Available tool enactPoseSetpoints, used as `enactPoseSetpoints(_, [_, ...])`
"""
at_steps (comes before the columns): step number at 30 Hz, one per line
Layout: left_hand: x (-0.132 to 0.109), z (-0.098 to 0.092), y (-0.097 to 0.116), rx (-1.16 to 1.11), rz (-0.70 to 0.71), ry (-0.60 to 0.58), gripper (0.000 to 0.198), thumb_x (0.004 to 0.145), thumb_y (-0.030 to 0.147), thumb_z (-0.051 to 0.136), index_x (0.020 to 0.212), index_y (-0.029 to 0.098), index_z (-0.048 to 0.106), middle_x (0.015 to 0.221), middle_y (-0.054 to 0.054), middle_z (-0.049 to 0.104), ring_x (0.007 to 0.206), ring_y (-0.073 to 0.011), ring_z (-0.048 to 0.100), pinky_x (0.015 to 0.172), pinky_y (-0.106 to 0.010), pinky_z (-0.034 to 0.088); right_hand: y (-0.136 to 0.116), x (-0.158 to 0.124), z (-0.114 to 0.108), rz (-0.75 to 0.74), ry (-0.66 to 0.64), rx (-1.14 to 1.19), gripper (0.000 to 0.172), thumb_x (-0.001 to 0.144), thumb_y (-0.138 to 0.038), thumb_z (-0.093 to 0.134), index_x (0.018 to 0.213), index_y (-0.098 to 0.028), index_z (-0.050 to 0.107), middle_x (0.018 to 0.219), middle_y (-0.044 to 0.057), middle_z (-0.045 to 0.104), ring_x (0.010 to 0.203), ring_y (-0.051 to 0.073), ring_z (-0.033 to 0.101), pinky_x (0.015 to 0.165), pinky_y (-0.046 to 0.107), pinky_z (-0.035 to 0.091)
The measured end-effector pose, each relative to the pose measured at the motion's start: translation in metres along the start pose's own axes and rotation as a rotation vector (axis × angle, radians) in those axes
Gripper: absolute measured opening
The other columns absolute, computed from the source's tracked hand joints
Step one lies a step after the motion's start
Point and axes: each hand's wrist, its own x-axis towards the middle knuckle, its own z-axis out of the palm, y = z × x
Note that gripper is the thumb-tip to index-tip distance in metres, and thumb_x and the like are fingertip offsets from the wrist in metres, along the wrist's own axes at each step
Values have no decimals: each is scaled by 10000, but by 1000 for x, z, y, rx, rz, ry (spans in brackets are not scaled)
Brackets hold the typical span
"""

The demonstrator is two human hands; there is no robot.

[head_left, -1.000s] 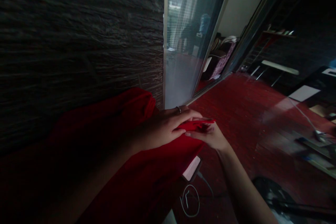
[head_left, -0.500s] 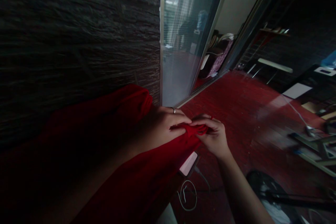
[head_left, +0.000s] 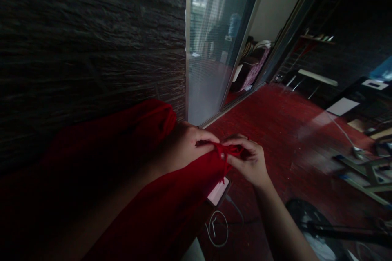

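A large red cloth (head_left: 183, 187) runs from the lower left to its bunched end in front of me, where thin red strands stick out and hang down. My left hand (head_left: 191, 147) lies over the cloth, its thumb and fingers pinching it close to that end. Just to the right, my right hand (head_left: 251, 157) grips the gathered strands between thumb and fingers. The fingertips of both hands almost meet. Another folded part of the red cloth rises behind my left wrist. Deep shadow hides the cloth at the far left.
Below the hands lie a lit phone (head_left: 219, 191) and a looped white cable (head_left: 217, 228). A dark brick wall (head_left: 92, 40) stands at the left, beside a glass sliding door (head_left: 211, 61). Red flooring (head_left: 275, 126) stretches right towards a white bench (head_left: 318, 77) and a black round base (head_left: 303, 216).
Some red strands now dangle below the fingertips. My left fingers have curled further in around the cloth's end, and its ring has gone out of sight. The view has shifted slightly.
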Motion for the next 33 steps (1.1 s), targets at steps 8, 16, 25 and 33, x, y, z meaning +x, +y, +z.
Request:
enactPoseSetpoints(8, [2, 4, -4, -268, -225, 32, 68, 772, 231, 741, 807, 183, 774, 759, 6, 765, 699, -122, 720, 632, -158, 539, -3, 7, 9, 38, 86, 40, 130, 835, -131, 713, 909, -237, 718, 825, -20, 689, 763, 94, 626, 699, 225, 480])
enactPoseSetpoints(16, [5, -1, -5, -368, -276, 5, 97, 733, 222, 773, 802, 157, 751, 787, -14, 767, 730, -134, 721, 678, -184, 560, -11, 13, 11, 56, 95, 92, 186, 865, -131, 674, 950, -278, 748, 858, -27, 716, 770, 75, 650, 708, 185, 505])
enactPoseSetpoints(25, [8, -15, -2, -374, -222, -26, 121, 793, 216, 697, 879, 159, 760, 875, -25, 776, 814, -154, 734, 802, -233, 596, -11, 16, 9, 160, 65, 235, 274, 874, -132, 671, 1030, -340, 757, 1021, -24, 738, 925, 96, 689, 836, 200, 556])
enactPoseSetpoints(33, [7, -12, -3, -343, -240, -14, 126, 822, 220, 672, 897, 149, 743, 922, -48, 773, 832, -159, 732, 824, -245, 590, -10, 17, 10, 253, 65, 300, 224, 851, -200, 706, 1030, -323, 763, 1056, -6, 739, 942, 132, 703, 869, 249, 575])
